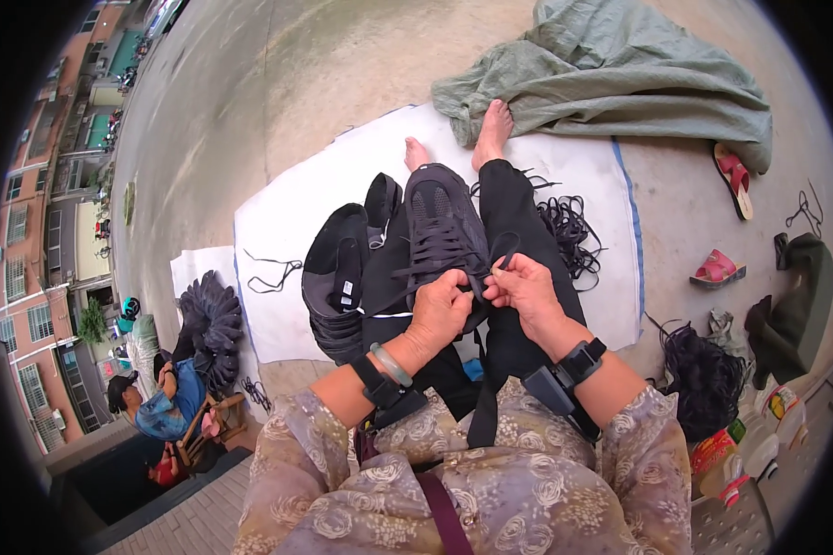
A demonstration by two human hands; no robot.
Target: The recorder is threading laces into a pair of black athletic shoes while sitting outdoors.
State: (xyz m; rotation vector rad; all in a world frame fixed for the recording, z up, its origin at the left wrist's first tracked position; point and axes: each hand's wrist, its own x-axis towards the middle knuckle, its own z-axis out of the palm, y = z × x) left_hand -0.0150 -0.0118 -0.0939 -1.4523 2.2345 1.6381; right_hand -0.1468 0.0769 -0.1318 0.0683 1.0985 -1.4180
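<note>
A black lace-up shoe (441,205) rests on my lap, its toe pointing away from me and dark laces crossing its tongue. At its near right side, my left hand (441,313) is closed, fingertips pinched by the eyelets. My right hand (529,294) pinches a black shoelace (506,244), which rises in a small loop above the fingers. Both hands' fingertips nearly meet; just what lies between them is partly hidden. Left of my lap, a stack of black shoes (335,277) stands on a white sheet.
Loose black laces (572,227) lie in a heap right of my leg. The white sheet (292,222) spreads under my feet, with a grey-green cloth (611,83) beyond. Red sandals (715,266) and a dark bundle (703,379) lie rightward. A person (162,402) sits at far left beside piled black shoes (211,324).
</note>
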